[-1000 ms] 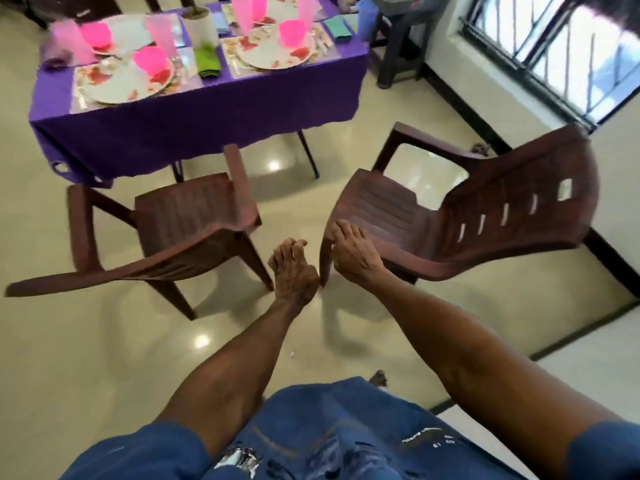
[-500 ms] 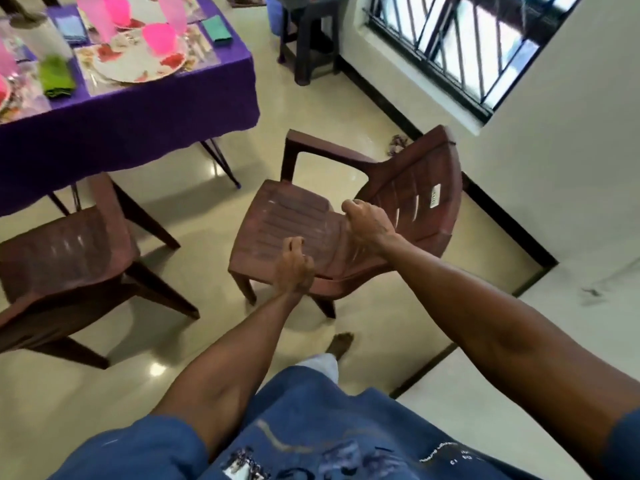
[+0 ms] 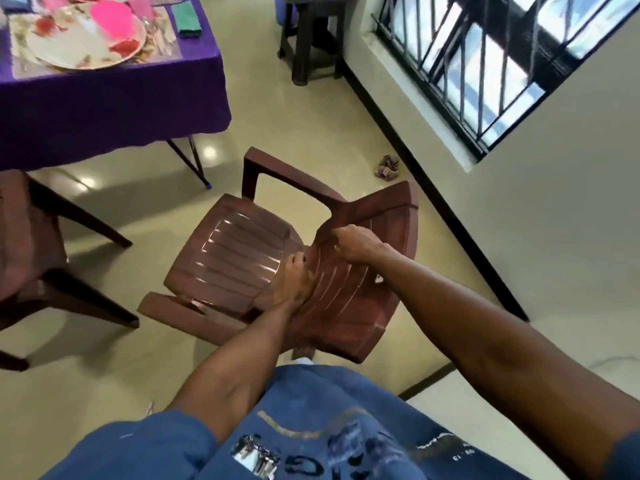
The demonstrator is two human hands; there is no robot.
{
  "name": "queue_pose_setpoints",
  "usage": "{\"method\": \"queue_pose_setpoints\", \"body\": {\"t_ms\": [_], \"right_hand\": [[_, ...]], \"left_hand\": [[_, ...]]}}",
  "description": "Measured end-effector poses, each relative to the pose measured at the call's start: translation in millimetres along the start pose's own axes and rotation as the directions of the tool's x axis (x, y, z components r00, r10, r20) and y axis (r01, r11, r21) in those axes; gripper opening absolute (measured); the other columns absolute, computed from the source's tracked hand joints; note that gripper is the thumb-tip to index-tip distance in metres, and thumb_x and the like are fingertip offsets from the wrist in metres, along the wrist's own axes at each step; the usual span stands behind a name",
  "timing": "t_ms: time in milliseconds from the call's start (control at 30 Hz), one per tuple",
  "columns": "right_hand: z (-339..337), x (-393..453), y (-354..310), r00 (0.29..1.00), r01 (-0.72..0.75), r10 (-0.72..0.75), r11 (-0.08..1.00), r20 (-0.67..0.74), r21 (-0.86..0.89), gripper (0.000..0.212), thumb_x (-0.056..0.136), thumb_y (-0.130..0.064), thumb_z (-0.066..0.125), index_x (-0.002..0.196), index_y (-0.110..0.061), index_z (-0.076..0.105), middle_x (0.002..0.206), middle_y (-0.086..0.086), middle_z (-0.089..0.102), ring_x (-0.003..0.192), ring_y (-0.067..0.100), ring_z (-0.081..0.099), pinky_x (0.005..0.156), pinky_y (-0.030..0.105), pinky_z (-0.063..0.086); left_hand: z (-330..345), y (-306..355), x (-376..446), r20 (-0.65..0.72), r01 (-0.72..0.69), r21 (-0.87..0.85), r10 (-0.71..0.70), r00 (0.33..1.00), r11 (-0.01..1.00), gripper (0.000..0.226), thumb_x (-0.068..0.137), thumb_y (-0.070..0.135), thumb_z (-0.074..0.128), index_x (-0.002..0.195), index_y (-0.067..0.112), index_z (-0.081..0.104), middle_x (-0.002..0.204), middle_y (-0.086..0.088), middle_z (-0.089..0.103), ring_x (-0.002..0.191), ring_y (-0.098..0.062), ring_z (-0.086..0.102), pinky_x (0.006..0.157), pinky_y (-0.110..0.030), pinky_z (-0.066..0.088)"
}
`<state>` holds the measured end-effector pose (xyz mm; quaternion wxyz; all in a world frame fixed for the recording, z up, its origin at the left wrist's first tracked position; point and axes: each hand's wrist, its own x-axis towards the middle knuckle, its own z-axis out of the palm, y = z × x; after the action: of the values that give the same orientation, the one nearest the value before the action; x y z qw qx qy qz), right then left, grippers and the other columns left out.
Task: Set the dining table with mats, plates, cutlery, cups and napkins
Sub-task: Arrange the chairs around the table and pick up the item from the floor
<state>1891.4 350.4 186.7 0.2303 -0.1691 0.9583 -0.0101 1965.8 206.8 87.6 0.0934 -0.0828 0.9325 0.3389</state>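
Observation:
A brown plastic armchair (image 3: 235, 258) stands on the floor right in front of me, its seat facing the table. My right hand (image 3: 353, 242) grips the backrest where the far armrest joins it. My left hand (image 3: 294, 282) is curled at the base of the backrest slats, holding the chair there. At the top left, the table under a purple cloth (image 3: 104, 109) carries a floral mat (image 3: 20, 64), a plate (image 3: 69, 46), a pink cup (image 3: 110, 17), blurred cutlery (image 3: 159, 32) and a green napkin (image 3: 187, 17).
A second brown chair (image 3: 31, 244) stands at the left edge, beside the table. A dark stool (image 3: 311, 39) sits by the far wall. The barred window (image 3: 485, 64) and wall close off the right side. A small cloth scrap (image 3: 388, 166) lies on the floor.
My view has swung right and closed in on the chair. Both hands shifted from its front edge to the backrest, and the chair now sits nearer to me.

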Motion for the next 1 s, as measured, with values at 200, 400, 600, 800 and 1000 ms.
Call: {"method": "queue_pose_setpoints", "body": {"t_ms": [200,400,600,800,1000], "right_hand": [[-3.1,39.9,31.2,0.988,0.107,-0.099,0.992,0.121,-0.06,0.031,0.089,-0.015,0.048,0.115,-0.014,0.063,0.112,0.01,0.068,0.099,0.031,0.066,0.07,0.035,0.051],[8.0,60.9,39.4,0.9,0.371,-0.313,0.916,0.302,-0.155,0.032,0.092,-0.019,0.05,0.122,-0.011,0.059,0.123,0.014,0.063,0.111,0.033,0.061,0.091,0.043,0.052],[10.2,41.4,66.4,0.789,0.573,-0.481,0.801,0.381,-0.174,0.028,0.093,-0.017,0.049,0.116,-0.007,0.061,0.122,0.015,0.062,0.109,0.033,0.06,0.085,0.039,0.048],[-6.7,23.5,92.4,0.713,0.651,-0.501,0.733,0.49,-0.198,0.025,0.091,-0.019,0.054,0.109,-0.005,0.065,0.113,0.014,0.065,0.098,0.03,0.061,0.075,0.035,0.046],[-14.6,29.9,120.8,0.629,0.689,-0.577,0.724,0.521,-0.031,0.082,0.08,-0.084,0.034,0.105,-0.013,0.065,0.103,0.005,0.066,0.082,0.019,0.059,0.077,0.034,0.048]], "left_hand": [[10.9,27.7,20.3,-0.05,0.148,-0.013,-0.149,0.988,0.989,0.027,0.088,0.019,0.052,0.112,0.008,0.056,0.115,-0.014,0.059,0.099,-0.033,0.057,0.079,-0.039,0.045],[10.7,46.7,1.6,-0.092,0.425,-0.106,-0.434,0.896,0.899,0.028,0.09,0.019,0.046,0.115,0.012,0.055,0.119,-0.012,0.059,0.1,-0.029,0.055,0.085,-0.042,0.048],[29.3,89.6,-36.4,-0.09,0.647,-0.16,-0.663,0.743,0.746,0.027,0.088,0.031,0.058,0.099,0.008,0.066,0.107,-0.016,0.068,0.098,-0.033,0.063,0.081,-0.038,0.052],[45.0,151.3,-58.8,-0.072,0.667,-0.2,-0.69,0.72,0.717,0.049,0.088,0.062,0.051,0.109,0.021,0.068,0.105,-0.004,0.068,0.092,-0.022,0.063,0.083,-0.037,0.052],[52.0,198.1,-87.7,-0.049,0.535,-0.1,-0.541,0.839,0.839,0.086,0.071,0.087,0.049,0.136,0.031,0.05,0.12,0.004,0.061,0.104,-0.02,0.058,0.094,-0.042,0.05]]}}
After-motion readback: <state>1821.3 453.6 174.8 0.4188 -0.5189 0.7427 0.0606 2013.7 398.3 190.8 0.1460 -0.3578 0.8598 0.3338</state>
